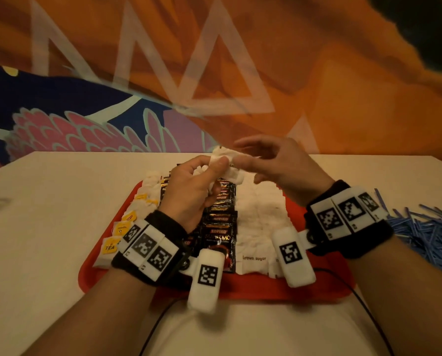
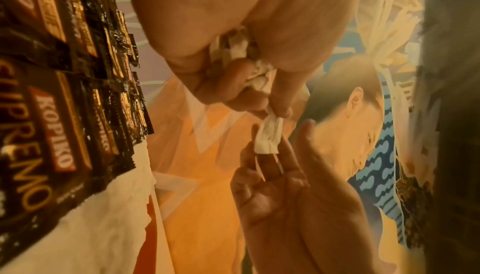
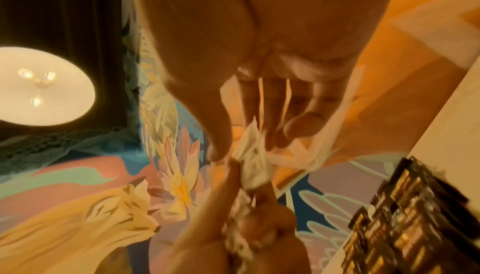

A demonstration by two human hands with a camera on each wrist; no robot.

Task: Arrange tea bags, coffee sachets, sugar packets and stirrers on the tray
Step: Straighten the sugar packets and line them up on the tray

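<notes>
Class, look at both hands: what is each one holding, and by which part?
The left hand grips a bunch of white sugar packets by their lower ends. The right hand pinches the top packet's upper end.

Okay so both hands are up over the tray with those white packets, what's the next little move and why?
Probably the right hand pulls one white packet free of the bunch gripped by the left hand and lays it on the sugar column: its fingertips are at the packet's end, and the red tray already holds sorted columns.
</notes>
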